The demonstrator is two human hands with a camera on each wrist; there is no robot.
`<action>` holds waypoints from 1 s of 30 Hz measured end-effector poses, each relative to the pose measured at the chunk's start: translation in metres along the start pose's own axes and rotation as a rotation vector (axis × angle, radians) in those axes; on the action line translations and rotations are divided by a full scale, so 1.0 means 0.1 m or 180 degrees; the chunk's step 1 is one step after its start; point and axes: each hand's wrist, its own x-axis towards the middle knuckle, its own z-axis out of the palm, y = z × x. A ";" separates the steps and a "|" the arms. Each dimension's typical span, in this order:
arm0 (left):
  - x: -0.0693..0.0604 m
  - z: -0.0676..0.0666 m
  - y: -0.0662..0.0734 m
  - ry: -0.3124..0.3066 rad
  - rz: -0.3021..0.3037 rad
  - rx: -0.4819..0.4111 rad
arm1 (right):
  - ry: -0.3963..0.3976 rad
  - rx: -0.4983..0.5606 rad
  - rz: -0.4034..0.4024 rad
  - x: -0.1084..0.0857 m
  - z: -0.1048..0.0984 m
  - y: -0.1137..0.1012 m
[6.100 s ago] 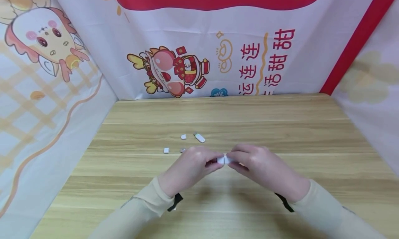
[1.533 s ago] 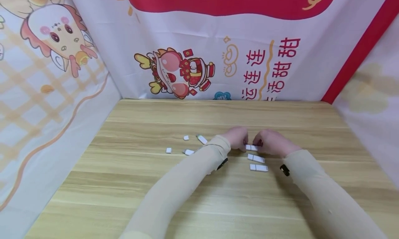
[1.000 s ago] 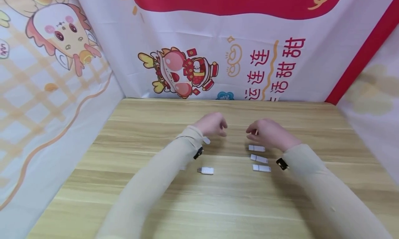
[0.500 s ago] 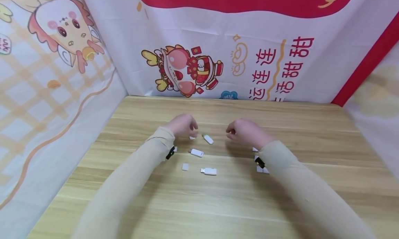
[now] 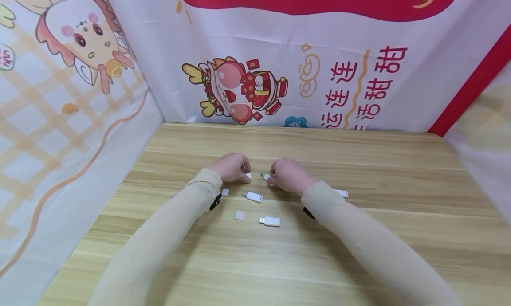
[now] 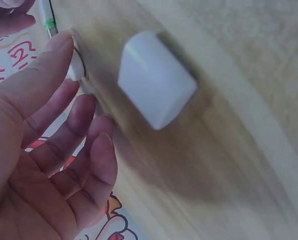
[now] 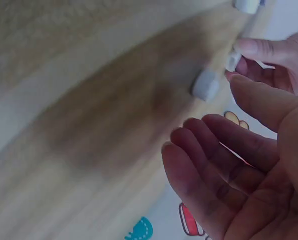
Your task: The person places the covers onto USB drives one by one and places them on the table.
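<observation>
My left hand (image 5: 232, 167) pinches a small white USB stick cap (image 6: 77, 66) between thumb and fingers, low over the table. To its right, my right hand (image 5: 293, 176) bends over an uncapped white USB stick (image 5: 265, 176) with a green-tinged connector end. In the right wrist view, thumb and fingers stand apart around that stick's white end (image 7: 206, 85), without visible contact. Nearer me lie a middle USB stick (image 5: 253, 197) and a front USB stick (image 5: 272, 221), connectors pointing left. A middle cap (image 5: 225, 192) and a front cap (image 5: 239, 215) lie left of them.
Right of my right sleeve (image 5: 339, 217), part of a white USB stick (image 5: 342, 194) shows; the sleeve covers the area around it. A printed cloth wall (image 5: 255, 40) rises behind the wooden table (image 5: 319, 261), with cloth on both sides.
Earlier my hands joined a cap and stick, then set it in a row at the right. Both have since moved left; the left now pinches a cap, the right has come to the far stick.
</observation>
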 end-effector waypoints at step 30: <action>-0.10 -0.01 0.20 0.0067 0.0049 -0.0184 | 0.0160 -0.0340 -0.0153 -0.15 0.08 0.02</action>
